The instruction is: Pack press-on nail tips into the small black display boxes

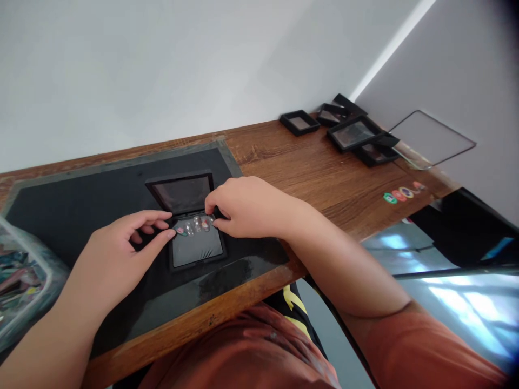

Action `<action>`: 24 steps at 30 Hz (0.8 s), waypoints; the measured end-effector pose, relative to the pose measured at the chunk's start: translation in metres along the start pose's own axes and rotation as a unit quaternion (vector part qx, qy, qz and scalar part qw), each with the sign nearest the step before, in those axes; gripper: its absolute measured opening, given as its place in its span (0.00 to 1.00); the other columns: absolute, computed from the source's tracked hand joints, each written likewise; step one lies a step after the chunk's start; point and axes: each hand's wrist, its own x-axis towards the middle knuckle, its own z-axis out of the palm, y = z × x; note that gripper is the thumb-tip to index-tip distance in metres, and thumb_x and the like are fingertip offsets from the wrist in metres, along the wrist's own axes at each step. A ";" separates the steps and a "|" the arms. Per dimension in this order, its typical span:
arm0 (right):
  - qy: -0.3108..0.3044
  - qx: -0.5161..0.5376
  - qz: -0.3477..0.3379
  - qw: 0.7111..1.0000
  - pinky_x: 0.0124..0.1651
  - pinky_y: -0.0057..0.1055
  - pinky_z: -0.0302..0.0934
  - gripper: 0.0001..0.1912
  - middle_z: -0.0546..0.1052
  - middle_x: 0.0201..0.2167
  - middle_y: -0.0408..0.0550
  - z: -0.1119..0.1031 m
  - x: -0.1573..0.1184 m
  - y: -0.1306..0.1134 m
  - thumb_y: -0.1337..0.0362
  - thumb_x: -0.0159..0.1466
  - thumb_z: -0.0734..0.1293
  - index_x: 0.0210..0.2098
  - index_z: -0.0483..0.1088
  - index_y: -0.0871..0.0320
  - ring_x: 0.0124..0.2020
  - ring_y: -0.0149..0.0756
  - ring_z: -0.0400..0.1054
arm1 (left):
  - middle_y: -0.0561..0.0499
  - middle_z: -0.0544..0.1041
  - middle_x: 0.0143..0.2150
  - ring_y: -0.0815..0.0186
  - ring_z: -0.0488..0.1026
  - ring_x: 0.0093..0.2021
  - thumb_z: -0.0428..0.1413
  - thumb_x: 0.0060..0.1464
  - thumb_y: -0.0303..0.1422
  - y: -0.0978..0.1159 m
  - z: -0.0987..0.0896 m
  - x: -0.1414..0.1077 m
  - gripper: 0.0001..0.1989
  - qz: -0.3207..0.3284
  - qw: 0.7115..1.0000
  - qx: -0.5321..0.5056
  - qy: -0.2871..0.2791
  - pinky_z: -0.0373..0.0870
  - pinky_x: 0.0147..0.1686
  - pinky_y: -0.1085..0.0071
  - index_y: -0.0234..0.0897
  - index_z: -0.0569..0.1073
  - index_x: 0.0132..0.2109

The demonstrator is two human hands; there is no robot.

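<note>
A black hinged display case lies open on the dark mat, its windowed lid tilted up at the back. Across the clear film of its base runs a row of decorated press-on nails, some clear with white marks, one pink and green at the left end. My left hand is at the case's left edge, thumb tip beside the leftmost nail, thumb and forefinger apart. My right hand reaches over the right edge, fingers curled, with its thumb at the rightmost nail and a gap between thumb and forefinger.
A clear plastic tub of small packets stands at the left. Several black display cases are piled at the back right of the wooden table. Small colourful stickers lie near the right edge. A thin wire frame leans there.
</note>
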 end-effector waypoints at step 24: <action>-0.003 -0.002 0.008 1.000 0.36 0.33 0.54 0.12 0.83 0.42 0.48 -0.001 0.000 -0.001 0.62 0.64 0.73 0.47 0.79 0.54 0.46 0.44 0.76 | 0.58 0.83 0.49 0.59 0.78 0.47 0.66 0.50 0.53 0.004 0.004 -0.004 0.27 0.061 0.997 -0.031 -0.041 0.73 0.47 0.62 0.57 0.76 0.56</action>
